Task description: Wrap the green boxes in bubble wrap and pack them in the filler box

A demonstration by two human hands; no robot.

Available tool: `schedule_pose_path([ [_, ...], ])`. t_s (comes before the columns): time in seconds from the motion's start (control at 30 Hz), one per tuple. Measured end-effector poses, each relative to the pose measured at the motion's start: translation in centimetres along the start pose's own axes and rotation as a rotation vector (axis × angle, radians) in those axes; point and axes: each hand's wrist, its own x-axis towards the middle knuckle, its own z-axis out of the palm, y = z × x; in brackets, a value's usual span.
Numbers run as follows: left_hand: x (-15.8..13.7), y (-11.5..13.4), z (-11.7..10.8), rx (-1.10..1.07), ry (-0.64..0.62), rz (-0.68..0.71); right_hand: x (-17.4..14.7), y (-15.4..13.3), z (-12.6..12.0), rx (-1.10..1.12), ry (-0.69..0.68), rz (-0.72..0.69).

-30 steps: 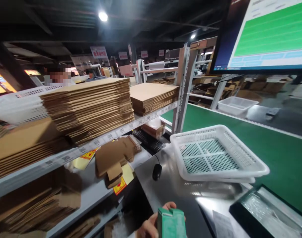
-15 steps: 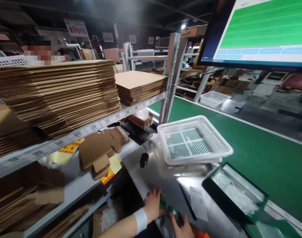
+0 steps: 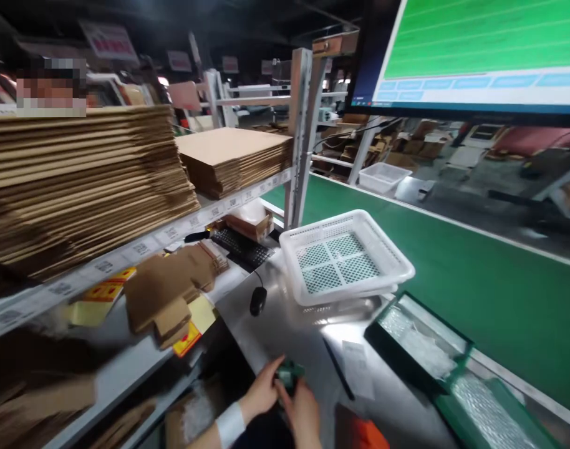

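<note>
A small dark green object, too blurred to name, is between my hands above the metal bench. My left hand, with a white band at the wrist, is closed on its left side. My right hand grips it from below and the right, thumb towards the left hand. Right of the hands, an open dark green box holds clear bubble wrap, and its lid lies towards me with more bubble wrap in it. A paper slip and a thin black strip lie nearby.
White plastic baskets stand stacked beyond the hands, next to a black mouse and keyboard. Flat cartons fill the left shelf. A green conveyor belt runs behind; a monitor hangs above. Something orange lies at the bottom edge.
My hands have come closer together around the green object, with the right hand moving left. The camera view has shifted, so most surroundings appear further left.
</note>
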Motion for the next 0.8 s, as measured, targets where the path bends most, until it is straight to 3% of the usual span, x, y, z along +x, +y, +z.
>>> schedule_pose_path([
  [0.13, -1.0, -0.3, -0.1, 0.122, -0.162, 0.073, -1.2, 0.1, 0.5, 0.063, 0.066, 0.008],
  [0.2, -0.8, -0.9, 0.0, 0.229, -0.134, 0.116, -1.6, 2.2, -0.7, 0.153, 0.163, 0.017],
  [0.27, -0.3, -1.4, 0.2, 0.309, -0.086, 0.141, -2.6, 6.0, -3.6, 0.262, 0.319, 0.069],
  [0.37, 0.2, -1.9, 0.2, 0.401, -0.046, 0.188, -5.2, 14.4, -10.2, 0.374, 0.603, 0.235],
  [0.47, 0.3, -1.3, 0.1, 0.445, -0.023, 0.21, -7.7, 23.3, -16.8, 0.304, 0.796, 0.384],
  [0.6, 0.9, 2.7, 1.4, 0.45, 0.119, 0.147, -8.3, 31.3, -21.6, -0.011, 0.819, 0.498],
  [0.7, 2.3, 7.2, 3.4, 0.49, 0.219, 0.152, -6.8, 34.3, -22.7, -0.232, 0.733, 0.52],
  [0.8, 3.7, 11.1, 5.7, 0.51, 0.236, 0.201, -5.6, 36.2, -22.9, -0.366, 0.665, 0.533],
])
